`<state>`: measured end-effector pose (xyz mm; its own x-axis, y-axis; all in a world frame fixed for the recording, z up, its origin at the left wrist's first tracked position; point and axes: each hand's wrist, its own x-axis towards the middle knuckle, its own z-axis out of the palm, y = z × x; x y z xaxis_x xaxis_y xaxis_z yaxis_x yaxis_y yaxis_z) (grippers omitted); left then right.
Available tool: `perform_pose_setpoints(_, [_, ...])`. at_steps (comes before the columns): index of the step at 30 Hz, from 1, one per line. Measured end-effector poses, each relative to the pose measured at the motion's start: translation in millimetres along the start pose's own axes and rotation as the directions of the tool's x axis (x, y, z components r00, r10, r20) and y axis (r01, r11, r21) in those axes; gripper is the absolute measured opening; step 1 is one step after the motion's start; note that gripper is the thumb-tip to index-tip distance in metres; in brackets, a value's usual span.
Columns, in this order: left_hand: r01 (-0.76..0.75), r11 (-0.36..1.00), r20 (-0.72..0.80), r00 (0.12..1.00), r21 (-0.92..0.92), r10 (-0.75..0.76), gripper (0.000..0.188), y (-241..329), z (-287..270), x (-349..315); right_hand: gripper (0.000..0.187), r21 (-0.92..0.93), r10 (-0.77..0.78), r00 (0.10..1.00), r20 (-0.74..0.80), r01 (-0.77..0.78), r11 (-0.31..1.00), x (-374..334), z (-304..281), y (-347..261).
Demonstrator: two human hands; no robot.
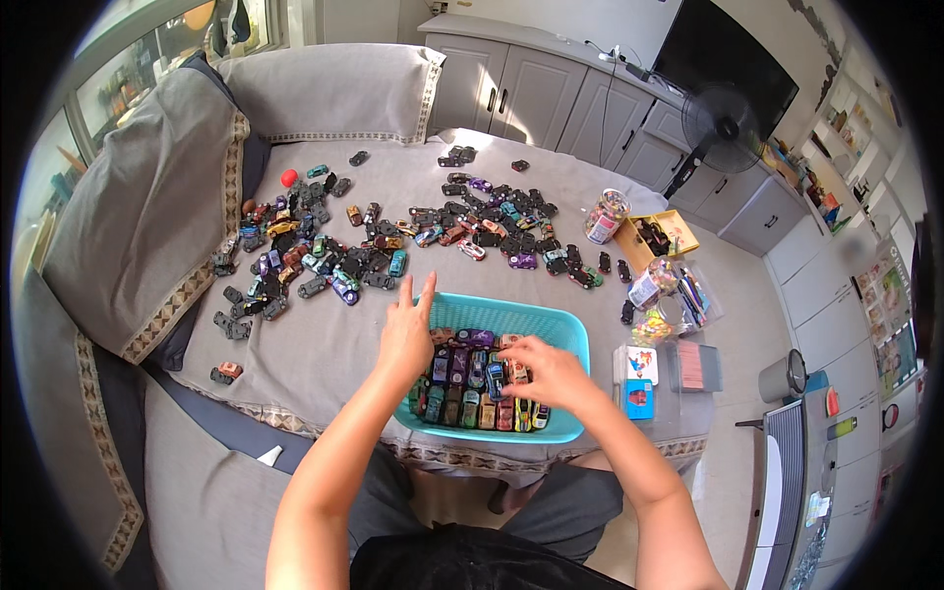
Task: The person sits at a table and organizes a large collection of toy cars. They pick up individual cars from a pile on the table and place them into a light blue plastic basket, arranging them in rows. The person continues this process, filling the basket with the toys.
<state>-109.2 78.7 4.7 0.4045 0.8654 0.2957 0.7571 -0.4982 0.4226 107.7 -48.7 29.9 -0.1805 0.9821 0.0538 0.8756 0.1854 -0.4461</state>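
Right grip (pixel 551 376) on a blue toy car (pixel 495 381), exact contact unclear.

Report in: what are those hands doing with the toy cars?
Right fingers on blue toy car. Left fingers at corner of turquoise basket. Loose cars beyond, not blocking.

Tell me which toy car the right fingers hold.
The oblong dark-blue toy car, pinched by the right hand; the other cars in the rectangular turquoise plastic basket sit ungripped.
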Motion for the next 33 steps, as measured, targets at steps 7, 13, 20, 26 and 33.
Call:
perform_pose_setpoints(7, [0.113,0.987,0.107,0.989,-0.114,-0.101,0.073,-6.1,-3.7,0.7,0.045,-0.194,-0.14,0.985,0.098,0.157,0.968,10.4,31.8,-2.1])
perform_pose_setpoints(13, [0.112,0.983,0.101,0.99,-0.148,-0.098,0.065,-4.3,-7.0,-0.7,0.035,-0.242,-0.117,0.993,0.001,0.113,0.964,19.4,44.8,12.4])
perform_pose_setpoints(20, [0.121,0.977,0.096,0.99,-0.173,-0.105,0.067,-6.8,-6.6,-2.9,0.059,-0.241,-0.103,0.992,0.071,0.117,0.963,21.4,34.4,-6.8])
perform_pose_setpoints(26, [0.127,0.976,0.105,0.988,-0.176,-0.11,0.066,-4.2,-10.5,-3.1,0.07,-0.275,-0.098,0.993,0.065,0.112,0.955,21.3,38.5,3.9])
perform_pose_setpoints(33, [0.091,0.987,0.077,0.994,-0.13,-0.081,0.064,-5.9,-7.6,-3.9,0.066,-0.312,0.015,0.999,0.043,-0.001,0.95,27.2,40.8,5.5])
